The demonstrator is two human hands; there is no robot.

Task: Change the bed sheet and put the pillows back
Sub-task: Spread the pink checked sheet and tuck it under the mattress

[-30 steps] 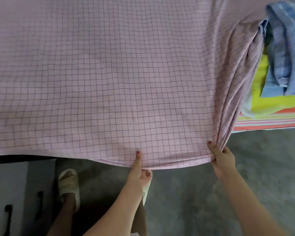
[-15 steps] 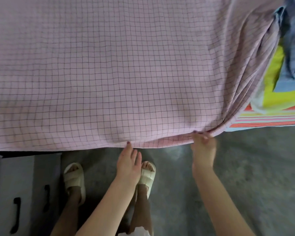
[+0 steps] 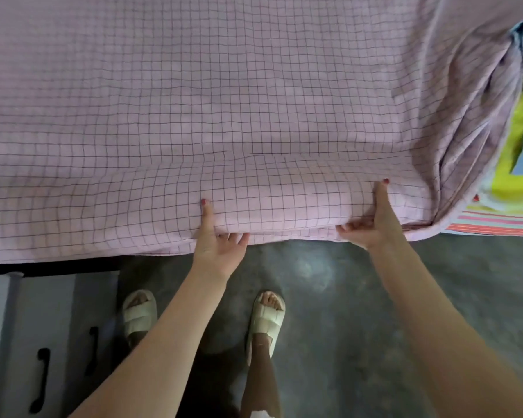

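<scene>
- A pale pink bed sheet (image 3: 224, 116), woven cotton by the look of it and ruled with a fine dark grid, lies spread over the bed and hangs over its near edge, smooth across the middle and bunched into long soft folds at the right corner.
- The grey floor (image 3: 360, 297) below is mottled and matte, like bare concrete.
- At the right, an older sheet (image 3: 495, 226) shows beneath the pink one: thin red, pink and white stripes along the edge, then a bright yellow band and a blue patch.
- A grey cabinet (image 3: 43, 342) with curved black handles stands at lower left, just under the bed's edge.
- The person's left hand (image 3: 216, 245) pinches the hanging hem, thumb on top of the cloth and fingers curled beneath it.
- The right hand (image 3: 372, 224) grips the same hem nearer the folded corner, thumb pressed up the fabric, fingers tucked under.
- Cream ribbed slide sandals (image 3: 264, 322) are on both feet, set apart on the floor.
</scene>
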